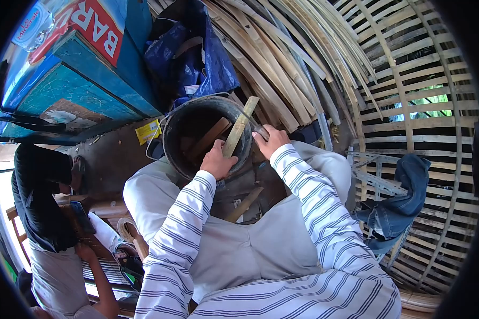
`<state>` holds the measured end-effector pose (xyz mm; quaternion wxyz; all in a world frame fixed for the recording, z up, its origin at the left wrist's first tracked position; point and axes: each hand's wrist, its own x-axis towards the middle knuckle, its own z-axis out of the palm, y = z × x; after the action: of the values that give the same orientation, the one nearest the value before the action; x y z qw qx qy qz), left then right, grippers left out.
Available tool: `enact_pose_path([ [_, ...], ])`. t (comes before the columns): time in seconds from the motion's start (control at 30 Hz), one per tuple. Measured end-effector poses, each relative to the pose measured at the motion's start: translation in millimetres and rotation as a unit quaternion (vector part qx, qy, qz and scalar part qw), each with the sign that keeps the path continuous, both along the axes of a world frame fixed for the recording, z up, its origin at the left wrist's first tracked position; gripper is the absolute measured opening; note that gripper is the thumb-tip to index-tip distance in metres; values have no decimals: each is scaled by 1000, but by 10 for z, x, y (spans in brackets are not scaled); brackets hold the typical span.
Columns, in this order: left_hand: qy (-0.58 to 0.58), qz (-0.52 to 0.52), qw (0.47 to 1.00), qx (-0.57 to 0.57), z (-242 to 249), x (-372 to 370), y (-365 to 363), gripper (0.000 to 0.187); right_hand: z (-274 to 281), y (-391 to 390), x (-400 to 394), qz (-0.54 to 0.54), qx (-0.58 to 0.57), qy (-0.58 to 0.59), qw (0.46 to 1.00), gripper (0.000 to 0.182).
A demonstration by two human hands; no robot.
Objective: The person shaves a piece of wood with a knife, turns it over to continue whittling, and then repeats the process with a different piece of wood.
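Striped sleeves are being extended over pale-trousered knees toward a round dark metal bucket (pixel 182 139) that is being kept between them. A flat pale bamboo strip (pixel 240 126) is being gripped low down by the left hand (pixel 216 160), which is closed around it at the bucket's near rim, while the strip's upper end is being leaned across the opening. The right hand (pixel 270 140) is being held closed just beside it; something thin seems to be clamped in it, probably a blade, though that cannot be told for certain. Judged from this, the strip is best kept braced on the rim, with fingers clear of the edge. Beyond, a blue plastic bag (pixel 194 53) is being propped against bundled bamboo slats (pixel 282 58). At left, another person in a black shirt (pixel 40 196) is being occupied separately.
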<state>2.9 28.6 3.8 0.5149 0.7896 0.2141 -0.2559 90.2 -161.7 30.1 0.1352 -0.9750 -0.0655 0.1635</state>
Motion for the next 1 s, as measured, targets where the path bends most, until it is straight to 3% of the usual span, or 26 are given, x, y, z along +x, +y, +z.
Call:
enact_pose_path([
  [0.1, -73, -19, 992, 101, 1, -37, -15, 66, 62, 46, -51, 94, 9, -20, 995, 51],
  [0.23, -14, -24, 993, 118, -105, -14, -5, 58, 189, 106, -229, 164, 51, -20, 985, 44],
  [0.4, 48, -56, 981, 179, 10, 52, -91, 48, -13, 49, -41, 130, 40, -85, 987, 45],
  [0.53, 23, -26, 987, 154, -58, 12, -150, 41, -42, 111, -116, 135, 47, -100, 985, 43],
  [0.63, 20, -12, 990, 140, -19, 22, -109, 40, 111, 155, -215, 159, 47, -31, 986, 48],
  [0.77, 16, -14, 988, 151, -30, 25, -108, 39, 154, 125, -251, 151, 43, -77, 985, 38],
  [0.83, 20, -19, 988, 155, -12, -18, -144, 37, 39, 20, -52, 88, 11, -70, 994, 47],
  [0.9, 20, -19, 987, 156, -10, -9, -133, 35, -67, -49, -126, 126, 7, -109, 986, 49],
  [0.93, 23, -17, 987, 156, -10, -5, -137, 34, 258, 60, -188, 124, -12, -6, 992, 49],
  [1.0, 21, -17, 986, 165, -11, 0, -152, 33, 187, 42, -214, 127, 6, -50, 991, 47],
])
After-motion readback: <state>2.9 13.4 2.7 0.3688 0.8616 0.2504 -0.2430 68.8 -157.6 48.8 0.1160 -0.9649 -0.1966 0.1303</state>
